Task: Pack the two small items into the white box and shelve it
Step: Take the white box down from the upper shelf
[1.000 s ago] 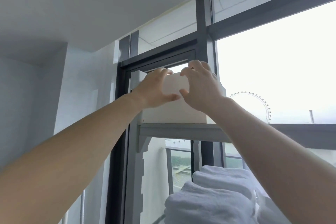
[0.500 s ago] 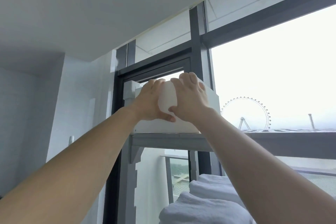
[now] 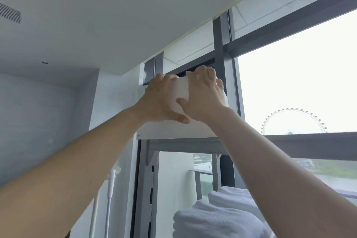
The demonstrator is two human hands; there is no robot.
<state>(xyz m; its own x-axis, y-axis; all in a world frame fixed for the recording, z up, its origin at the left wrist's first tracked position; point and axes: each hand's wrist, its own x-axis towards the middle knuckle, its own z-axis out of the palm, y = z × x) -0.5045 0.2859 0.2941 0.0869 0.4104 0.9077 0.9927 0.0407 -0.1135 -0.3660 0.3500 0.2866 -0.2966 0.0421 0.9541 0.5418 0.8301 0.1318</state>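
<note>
The white box (image 3: pixel 173 130) stands on the top board of a grey metal shelf (image 3: pixel 183 146), high up in front of the window. My left hand (image 3: pixel 160 100) lies flat on the box's front, fingers curled over its upper edge. My right hand (image 3: pixel 202 96) presses the front beside it, fingers hooked over the same edge, thumbs nearly touching. The two small items are not visible; the box's inside is hidden.
Folded white towels (image 3: pixel 218 218) are stacked on a lower level of the shelf. A dark window frame (image 3: pixel 222 44) rises right behind the box, with the ceiling close above. A white handheld shower head (image 3: pixel 112 181) hangs on the wall at left.
Both hands slid up the box's front and now hook over its top edge. The view tilted upward, showing more ceiling and its vents.
</note>
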